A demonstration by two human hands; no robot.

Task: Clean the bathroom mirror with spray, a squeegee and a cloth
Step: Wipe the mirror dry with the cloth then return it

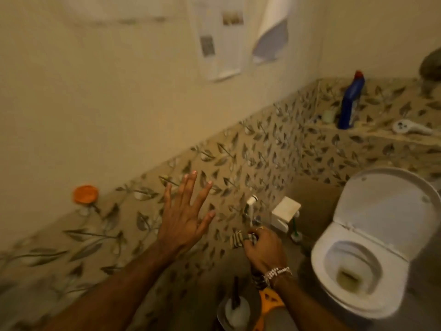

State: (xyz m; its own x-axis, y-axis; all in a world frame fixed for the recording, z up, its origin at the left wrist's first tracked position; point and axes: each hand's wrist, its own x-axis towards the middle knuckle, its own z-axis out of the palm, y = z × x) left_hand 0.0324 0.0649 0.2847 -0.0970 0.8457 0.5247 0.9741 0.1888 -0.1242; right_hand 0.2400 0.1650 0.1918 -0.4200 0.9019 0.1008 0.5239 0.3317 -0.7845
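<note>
Head-camera view looks down into a dim, motion-blurred bathroom corner, with both forearms entering from about six o'clock. The left hand [183,218] is spread wide and empty, fingers fanned toward eleven o'clock over the leaf-patterned tiles [238,149], seemingly out for balance or about to brace against the wall. The right hand [265,247] is closed around a striped cloth [238,238], one end sticking out at nine o'clock of the fist and another bit hanging below the beaded wrist; it sits just under a small wall tap [251,206], which suggests the cloth is being wetted or wrung there, though no water stream can be made out. No mirror, spray or squeegee shows clearly anywhere, so the cloth is the only task item located. A blue bottle [350,101] with a red cap stands on the tiled ledge [372,136] at two o'clock; whether it is the spray cannot be told. The toilet [365,242] stands open at three o'clock. At six o'clock, a dark-handled object in a pale holder and an orange shape are cut off by the frame and too blurred to identify.
</note>
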